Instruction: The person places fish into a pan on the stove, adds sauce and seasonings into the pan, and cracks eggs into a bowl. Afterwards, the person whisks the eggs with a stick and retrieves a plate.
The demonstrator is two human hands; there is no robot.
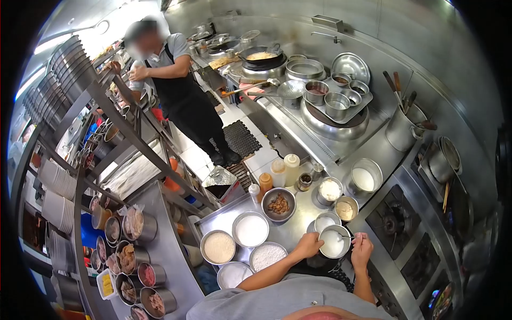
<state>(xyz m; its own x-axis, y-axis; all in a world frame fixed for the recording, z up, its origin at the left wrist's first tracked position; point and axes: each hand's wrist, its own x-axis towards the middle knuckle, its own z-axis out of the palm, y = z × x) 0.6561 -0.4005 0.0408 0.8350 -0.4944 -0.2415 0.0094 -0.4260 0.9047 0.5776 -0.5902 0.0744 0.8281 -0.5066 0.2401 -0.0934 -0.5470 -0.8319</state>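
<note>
The left hand (308,245) gripped the rim of a metal pot (332,229) with thumb and fingers closed on its edge, while the right hand (362,249) pinched the handle of a spoon (345,237) that dipped into it. The pot was in front of the body, at the near edge of the counter, with white contents inside (liquid or powder, I could not tell).

Just behind it stood a tin (327,214) of something white; near that were a small pot (346,198) with beige contents, a container (320,197) heaped with white lumps, and a taller pot (368,164) partly filled with white.

To the left, a bowl (274,192) held brown pieces. Around it sat a white-filled bowl (250,213), a bowl of tan grains (217,231), a bowl of white powder (269,244) and another white-filled one, partly hidden by the left forearm. Squeeze bottles (265,182) stood near the brown pieces.

Farther left, steel tins (149,228) contained what looked like raw meat, beside a white tub (101,281) of yellow pieces. Across the kitchen, a wok (258,63) held pale food.
</note>
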